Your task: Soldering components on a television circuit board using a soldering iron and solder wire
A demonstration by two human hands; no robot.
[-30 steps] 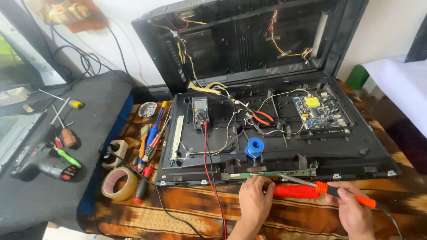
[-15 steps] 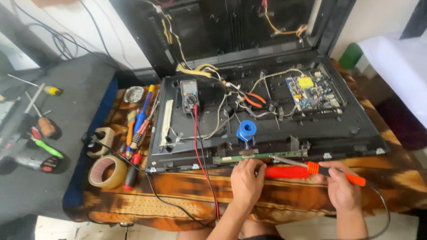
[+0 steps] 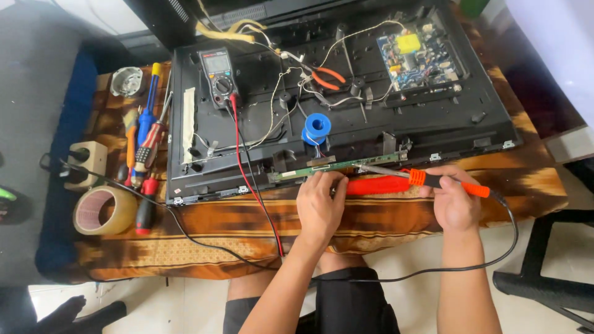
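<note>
Compared with the pictures from a second and half a second ago, the view has tilted down and moved closer. Both hands are at the same station on the near edge of the panel (image 3: pixel 346 124), so the work on the strip board (image 3: pixel 337 167) goes on without a break. The iron's tip now sits nearer the left hand's fingers than it did a second ago. In my judgement this is close work at one spot on the strip, not a change of tool.

Left hand (image 3: pixel 320 204): fingers curled and drawn together, tips pressed on the near end of the strip board. Whether they pinch a wire or solder there I cannot tell. A red tool (image 3: pixel 377 185) lies just right of this hand, between the two hands, and appears to touch it.

Right hand (image 3: pixel 455 201): closed around the orange handle of the iron (image 3: pixel 433 180), held like a pen. The shaft points left toward the strip, just above the red tool. The iron's black cord (image 3: pixel 510 229) runs out to the right of the hand and loops back toward the person.

Beyond the left hand: blue spool (image 3: pixel 317 127), meter (image 3: pixel 219 77) with red lead. Far left of it: screwdrivers (image 3: pixel 145 133) and tape roll (image 3: pixel 102 210) on the cloth (image 3: pixel 204 235).
</note>
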